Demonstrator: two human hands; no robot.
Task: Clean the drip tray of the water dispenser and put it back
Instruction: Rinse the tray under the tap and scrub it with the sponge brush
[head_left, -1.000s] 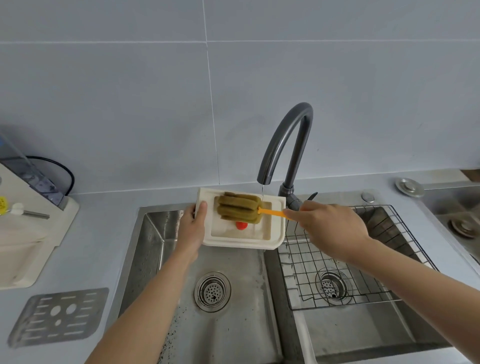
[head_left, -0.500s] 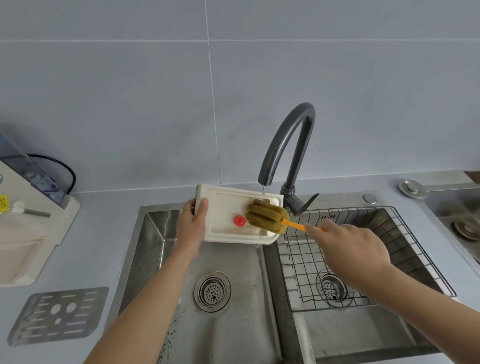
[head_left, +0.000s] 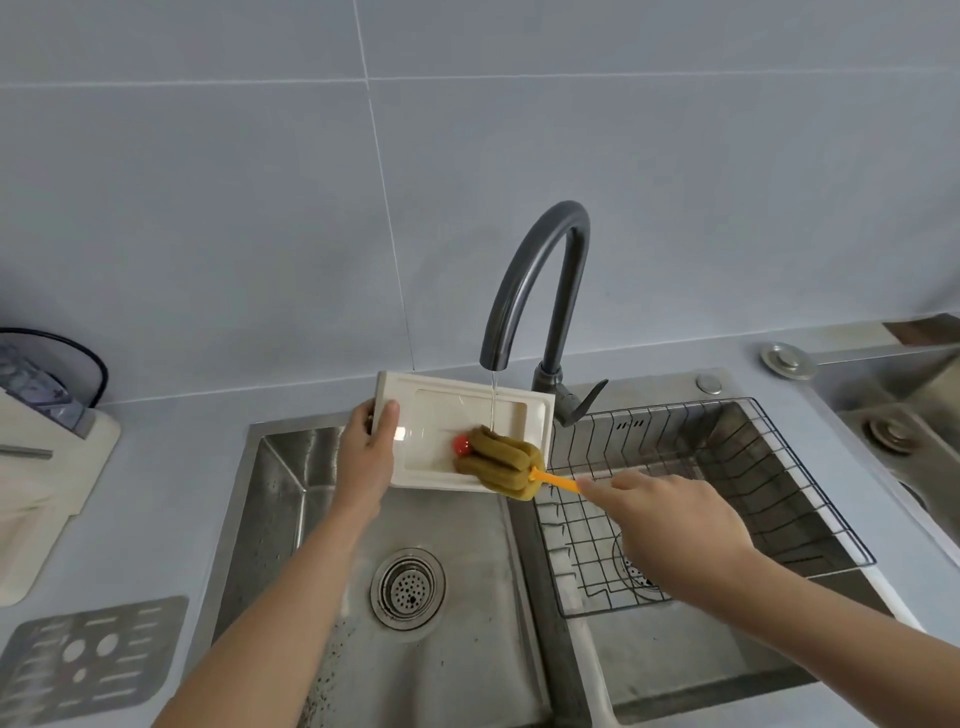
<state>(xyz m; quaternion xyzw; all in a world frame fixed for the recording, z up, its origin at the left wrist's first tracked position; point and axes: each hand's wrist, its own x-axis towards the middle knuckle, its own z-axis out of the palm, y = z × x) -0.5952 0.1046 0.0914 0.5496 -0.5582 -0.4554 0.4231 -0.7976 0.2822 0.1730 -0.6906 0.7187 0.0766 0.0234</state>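
My left hand (head_left: 367, 457) grips the left end of the cream drip tray (head_left: 441, 410), holding it over the left sink basin under the tap. A thin stream of water falls from the dark faucet (head_left: 540, 291) into the tray. My right hand (head_left: 670, 519) holds the orange handle of a sponge brush (head_left: 501, 465); its olive-green sponge head presses on the tray's right front corner, beside a small red float (head_left: 460, 444) inside the tray.
The grey slotted tray cover (head_left: 85, 662) lies on the counter at the front left. The cream water dispenser (head_left: 41, 467) stands at the far left. A wire rack (head_left: 691, 499) sits in the right basin. The left basin's drain (head_left: 408, 587) lies below the tray.
The sponge head has swept from the tray's middle to its right front corner. My right hand has drawn back to the right and nearer. The tray has stayed put in my left hand.
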